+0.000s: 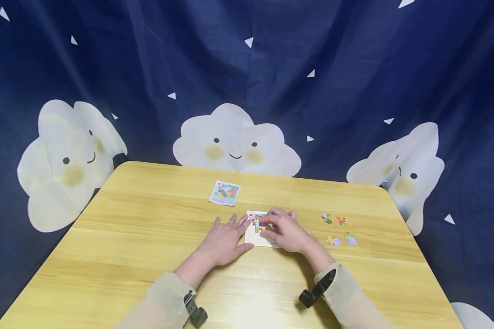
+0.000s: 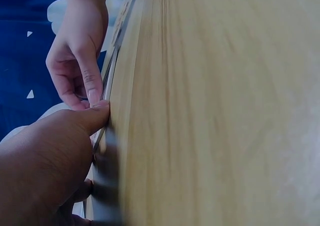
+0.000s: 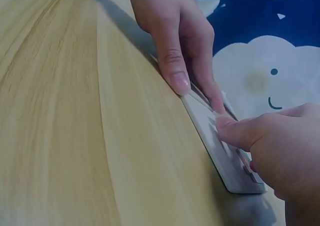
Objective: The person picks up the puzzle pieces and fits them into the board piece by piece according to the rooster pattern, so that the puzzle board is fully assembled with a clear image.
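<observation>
A white puzzle board (image 1: 257,240) lies flat on the table, with colourful puzzle pieces (image 1: 255,220) fitted along its upper part. My left hand (image 1: 227,242) rests palm down with fingers spread, its thumb and fingertips right at the board's left edge. Above the board's right side, my right hand (image 1: 289,232) pinches a small puzzle piece (image 1: 264,228) between thumb and fingers, close over the board. The right fingers hide much of the assembled part. In the right wrist view, the left thumb (image 3: 179,81) presses at the near corner of the board (image 3: 212,136).
Several loose puzzle pieces (image 1: 333,240) lie on the table to the right of the board. A square picture card (image 1: 225,193) of a colourful bird lies behind the left hand. The wooden table (image 1: 148,219) ends at a dark blue curtain (image 1: 247,68) with smiling clouds.
</observation>
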The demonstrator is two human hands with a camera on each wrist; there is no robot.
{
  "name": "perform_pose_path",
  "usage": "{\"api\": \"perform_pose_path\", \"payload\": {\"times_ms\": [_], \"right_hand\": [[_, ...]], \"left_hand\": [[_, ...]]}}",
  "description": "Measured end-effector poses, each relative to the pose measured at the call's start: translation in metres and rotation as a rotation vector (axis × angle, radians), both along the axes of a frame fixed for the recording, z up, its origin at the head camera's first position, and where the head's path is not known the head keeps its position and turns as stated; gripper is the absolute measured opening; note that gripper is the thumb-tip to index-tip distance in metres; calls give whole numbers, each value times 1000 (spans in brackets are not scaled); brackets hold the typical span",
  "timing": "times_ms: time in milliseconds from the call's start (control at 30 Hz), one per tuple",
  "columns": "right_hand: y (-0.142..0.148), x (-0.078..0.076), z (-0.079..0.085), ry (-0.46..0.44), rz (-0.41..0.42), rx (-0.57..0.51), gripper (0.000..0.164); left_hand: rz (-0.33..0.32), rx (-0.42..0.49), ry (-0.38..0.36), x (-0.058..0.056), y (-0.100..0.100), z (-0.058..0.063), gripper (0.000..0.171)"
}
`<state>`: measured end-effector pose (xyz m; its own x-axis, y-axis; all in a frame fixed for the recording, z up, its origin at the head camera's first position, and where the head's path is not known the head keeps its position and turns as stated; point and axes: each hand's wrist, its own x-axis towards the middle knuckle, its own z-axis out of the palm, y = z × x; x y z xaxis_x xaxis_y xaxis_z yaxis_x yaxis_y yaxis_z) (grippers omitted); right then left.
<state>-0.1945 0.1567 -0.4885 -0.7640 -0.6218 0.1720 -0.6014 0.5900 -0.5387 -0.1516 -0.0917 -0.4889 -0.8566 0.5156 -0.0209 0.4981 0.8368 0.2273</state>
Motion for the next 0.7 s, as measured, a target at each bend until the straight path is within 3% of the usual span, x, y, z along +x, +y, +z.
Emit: {"api": "perform_pose_path", "payload": {"times_ms": [700], "right_hand": [[-16, 1, -7, 56, 2, 57, 35]], "left_hand": [[10, 11, -9, -1, -1, -4, 77]]}}
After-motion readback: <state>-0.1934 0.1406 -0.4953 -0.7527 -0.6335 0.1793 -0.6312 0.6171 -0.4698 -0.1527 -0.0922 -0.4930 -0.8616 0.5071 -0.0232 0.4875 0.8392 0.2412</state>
